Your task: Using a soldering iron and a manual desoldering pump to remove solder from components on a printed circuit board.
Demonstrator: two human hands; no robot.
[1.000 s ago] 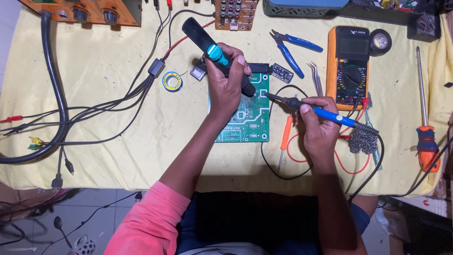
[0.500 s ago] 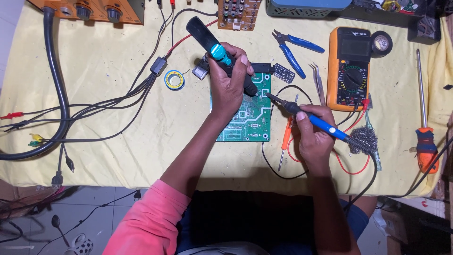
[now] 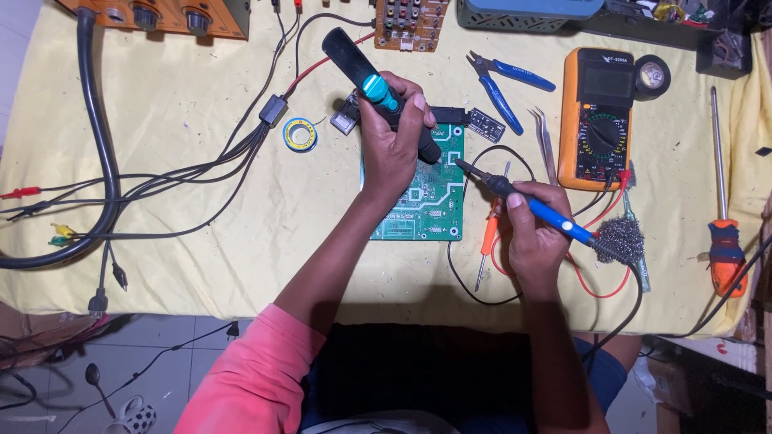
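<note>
Lower centre of the frame: the right hand (image 3: 535, 237) is wrapped around a blue-handled soldering iron (image 3: 531, 202), tip angled up-left and sitting just off the right edge of the green circuit board (image 3: 426, 201). The board lies flat on the yellow cloth (image 3: 201, 241), mid-frame. Above it, the left hand (image 3: 394, 145) is closed around a black desoldering pump (image 3: 378, 92) with a teal collar, nozzle down on the board's upper part. Right of the iron, a steel wool cleaner (image 3: 621, 239). Further up, an orange multimeter (image 3: 597, 116), blue cutters (image 3: 503, 80), and a solder reel (image 3: 299, 133) at upper left.
</note>
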